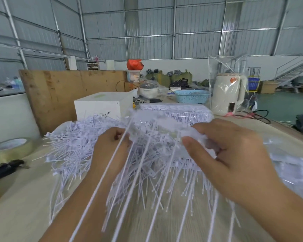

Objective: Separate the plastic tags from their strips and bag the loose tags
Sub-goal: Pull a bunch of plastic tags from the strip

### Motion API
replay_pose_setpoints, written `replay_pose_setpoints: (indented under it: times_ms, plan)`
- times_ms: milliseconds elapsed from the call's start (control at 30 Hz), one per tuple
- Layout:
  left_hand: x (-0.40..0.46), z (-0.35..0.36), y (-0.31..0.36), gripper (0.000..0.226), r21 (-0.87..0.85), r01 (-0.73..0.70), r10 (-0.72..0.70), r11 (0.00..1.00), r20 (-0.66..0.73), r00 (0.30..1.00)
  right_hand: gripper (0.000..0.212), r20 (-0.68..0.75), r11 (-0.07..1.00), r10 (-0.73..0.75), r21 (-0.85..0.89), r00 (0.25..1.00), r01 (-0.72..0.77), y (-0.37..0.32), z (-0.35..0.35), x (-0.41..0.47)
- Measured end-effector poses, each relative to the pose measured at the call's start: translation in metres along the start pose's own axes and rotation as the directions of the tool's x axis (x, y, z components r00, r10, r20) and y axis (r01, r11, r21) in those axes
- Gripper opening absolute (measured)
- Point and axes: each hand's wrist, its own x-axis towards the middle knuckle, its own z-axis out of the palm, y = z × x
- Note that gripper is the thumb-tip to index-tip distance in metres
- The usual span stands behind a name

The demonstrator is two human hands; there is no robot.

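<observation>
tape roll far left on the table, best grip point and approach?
The tape roll lies flat on the table, its open core facing up. Probably come from above and pinch the ring wall, one finger inside the core, the thumb on the outer face. Take the near-right side: the scissors lie just in front, apart from it.

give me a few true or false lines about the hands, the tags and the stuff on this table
1. Both hands are on a bunch of white plastic tags. True: the left hand and right hand hold the tags above the loose pile.
2. A tape roll lies at the table's right edge. False: the tape roll is at the far left.
3. The basket behind the pile is red. False: the basket is light blue.
4. A white box stands behind the pile. True.
</observation>
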Motion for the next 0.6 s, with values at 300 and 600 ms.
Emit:
replay_pose_setpoints:
  times_ms: [300, 600]
  plan:
    - [-0.004, 0.003, 0.0, 0.023, 0.062, 0.011, -0.013, 0.998, 0.028, 1.0, 0.039, 0.245, 0.89, 0.363, -0.378, 0.899, -0.256, 0.015, -0.003, 0.004]
    - [-0.008, 0.003, 0.003, 0.017, 0.038, 0.013, -0.014, 0.999, 0.031, 0.999, 0.04, 0.071, 0.972, 0.14, 0.182, 0.988, -0.151, 0.019, 0.013, -0.003]
